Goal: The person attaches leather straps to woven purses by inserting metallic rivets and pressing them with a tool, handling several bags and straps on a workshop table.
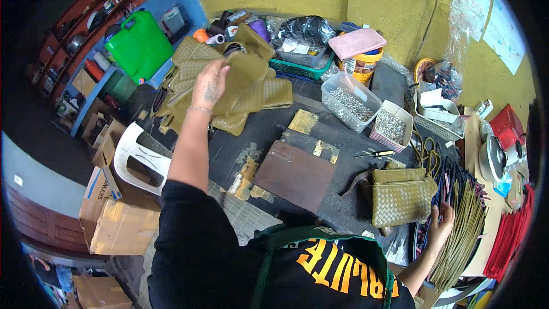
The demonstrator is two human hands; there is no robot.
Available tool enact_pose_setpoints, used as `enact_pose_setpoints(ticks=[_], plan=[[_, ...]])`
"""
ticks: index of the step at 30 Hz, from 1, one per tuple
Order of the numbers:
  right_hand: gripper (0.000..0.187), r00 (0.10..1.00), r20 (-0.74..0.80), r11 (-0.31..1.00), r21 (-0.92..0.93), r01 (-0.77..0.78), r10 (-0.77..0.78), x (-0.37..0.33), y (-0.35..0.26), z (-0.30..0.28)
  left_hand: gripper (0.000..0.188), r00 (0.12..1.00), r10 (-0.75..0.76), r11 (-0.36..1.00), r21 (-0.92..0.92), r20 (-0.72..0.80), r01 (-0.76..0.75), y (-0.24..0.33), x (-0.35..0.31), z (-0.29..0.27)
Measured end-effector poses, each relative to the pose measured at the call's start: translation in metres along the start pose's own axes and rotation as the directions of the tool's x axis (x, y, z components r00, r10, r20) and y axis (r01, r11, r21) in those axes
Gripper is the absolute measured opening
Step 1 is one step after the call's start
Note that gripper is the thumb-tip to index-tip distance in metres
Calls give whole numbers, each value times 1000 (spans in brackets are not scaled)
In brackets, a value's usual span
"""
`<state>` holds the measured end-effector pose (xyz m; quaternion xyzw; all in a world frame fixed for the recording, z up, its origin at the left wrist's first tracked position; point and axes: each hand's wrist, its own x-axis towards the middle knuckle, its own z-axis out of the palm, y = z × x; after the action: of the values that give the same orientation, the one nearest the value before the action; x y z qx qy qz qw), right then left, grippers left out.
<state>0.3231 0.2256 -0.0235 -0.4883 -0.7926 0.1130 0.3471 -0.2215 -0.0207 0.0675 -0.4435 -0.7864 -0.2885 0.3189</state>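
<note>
Item: olive woven bag (243,88), far left of the dark worktable (274,131). My left hand (210,83) is raised over the pile of matching woven bags (189,57) there, fingers closed on the bag's upper edge so the body hangs limp beneath. I judge it light, soft and floppy, with a matte weave that should not slip; best taken by a seam or top edge, since the panel folds wherever it is pinched.

Item: second woven bag (403,194), near right, lying flat. My right hand (440,223) rests just beside its right edge, against a fan of olive strips (463,223); fingers loosely spread, whether they grip anything I cannot tell.

Room: open table centre around the brown leather sheet (294,174). Far right is crowded with a clear tub of metal studs (350,102) and a small box of studs (392,126). The left table edge drops to a white plastic chair (140,157).
</note>
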Motion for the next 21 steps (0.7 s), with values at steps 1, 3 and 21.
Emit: enact_pose_setpoints(ticks=[1,3,21], plan=[[20,1000,-23,999,33,-13,14,-1,-11,-5,21,998,18,995,-97,-67,-25,36,9,-9],[20,988,97,861,487,-149,117,-1,-28,-1,22,964,198,965,-138,-175,-223,105,14,-29],[41,905,423,-20,906,-424,-35,-29,-59,34,60,582,209,-3,-594,786,804,234,-107,71]])
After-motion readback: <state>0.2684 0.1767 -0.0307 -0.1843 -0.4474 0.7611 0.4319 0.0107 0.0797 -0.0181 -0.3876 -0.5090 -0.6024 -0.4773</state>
